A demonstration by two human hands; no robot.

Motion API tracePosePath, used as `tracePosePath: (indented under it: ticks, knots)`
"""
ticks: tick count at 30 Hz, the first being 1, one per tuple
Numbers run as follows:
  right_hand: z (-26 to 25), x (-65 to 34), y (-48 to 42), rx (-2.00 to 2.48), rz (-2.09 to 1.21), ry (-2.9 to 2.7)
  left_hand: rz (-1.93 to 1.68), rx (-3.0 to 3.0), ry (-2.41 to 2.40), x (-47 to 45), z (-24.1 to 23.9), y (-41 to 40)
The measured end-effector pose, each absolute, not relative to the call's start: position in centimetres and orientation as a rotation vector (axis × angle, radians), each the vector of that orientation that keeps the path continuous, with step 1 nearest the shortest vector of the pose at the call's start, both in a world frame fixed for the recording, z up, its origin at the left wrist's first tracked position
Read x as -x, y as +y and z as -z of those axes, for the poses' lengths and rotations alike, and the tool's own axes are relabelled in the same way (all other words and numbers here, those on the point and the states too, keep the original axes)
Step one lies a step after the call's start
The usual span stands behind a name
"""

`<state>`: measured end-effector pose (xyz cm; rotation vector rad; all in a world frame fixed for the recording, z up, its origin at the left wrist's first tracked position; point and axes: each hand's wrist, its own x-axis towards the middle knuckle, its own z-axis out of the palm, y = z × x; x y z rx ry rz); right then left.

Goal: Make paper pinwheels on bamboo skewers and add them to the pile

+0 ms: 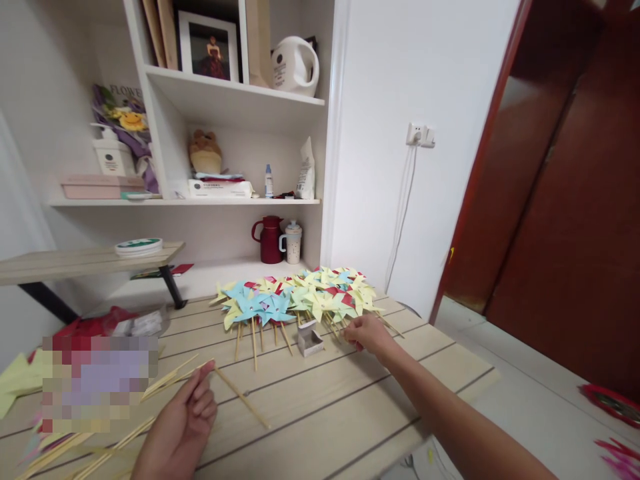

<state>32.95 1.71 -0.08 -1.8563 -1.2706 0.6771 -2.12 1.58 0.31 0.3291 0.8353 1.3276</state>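
My left hand (pixel 183 420) is at the near edge of the wooden table (pixel 350 400), pinching a thin wooden stick (pixel 243 398) that slants down to the right. My right hand (pixel 367 333) reaches forward to the pile of paper pinwheels (pixel 300 297), its fingers curled at the sticks on the pile's right edge; what they grip is hard to make out. The pinwheels are blue, yellow, green and red, each on a stick. A small open grey box (pixel 310 339) stands just left of my right hand.
Loose wooden sticks (pixel 100 447) and yellow paper (pixel 15 380) lie at the table's left, by a blurred patch. White shelves (pixel 235 100) behind hold a kettle (pixel 295 65), a red jug (pixel 270 239) and a cup. A dark red door (pixel 565 200) stands at the right.
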Motion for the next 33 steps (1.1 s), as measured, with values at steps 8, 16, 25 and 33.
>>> tracePosePath:
  ticks: [8, 16, 25, 33]
  knots:
    - [0.8, -32.5, 1.7, 1.950, -0.549, -1.352, -1.317, -0.330, 0.841, 2.1, -0.1, 1.7]
    - [-0.2, -32.3, 0.5, 2.151, -0.290, -1.448, -1.325, -0.331, 0.849, 2.1, -0.3, 1.5]
    - [-0.2, -31.3, 0.8, 2.312, -0.050, -1.638, -1.326, -0.345, 0.847, 2.1, -0.4, 1.5]
    - [0.8, -30.6, 2.1, 2.370, 0.027, -1.696, -1.323, -0.341, 0.850, 2.2, -0.1, 1.8]
